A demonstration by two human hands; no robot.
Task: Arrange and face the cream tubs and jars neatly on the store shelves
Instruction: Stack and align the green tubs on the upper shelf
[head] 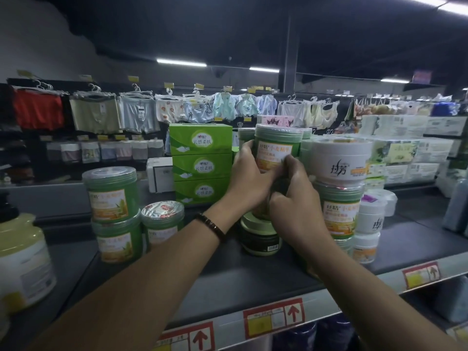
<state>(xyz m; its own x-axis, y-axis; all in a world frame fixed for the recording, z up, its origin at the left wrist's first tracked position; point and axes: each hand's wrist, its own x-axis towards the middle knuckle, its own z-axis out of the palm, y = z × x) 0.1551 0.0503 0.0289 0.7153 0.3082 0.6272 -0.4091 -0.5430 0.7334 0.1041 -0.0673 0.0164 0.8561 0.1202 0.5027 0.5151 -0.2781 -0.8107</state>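
Both hands grasp one green jar (276, 145) held upright over the dark shelf (228, 282), its orange label facing out. The left hand (249, 173), with a bracelet (211, 225) at the wrist, wraps round the jar's left side. The right hand (296, 198) curls its fingers round the lower right front. The hands hide the jar's base. Below it sits a low dark jar (259, 236). Just to the right, a white tub (339, 158) tops a second green jar (339, 211). Stacked green jars (114, 198) stand at the left, near green boxes (200, 163).
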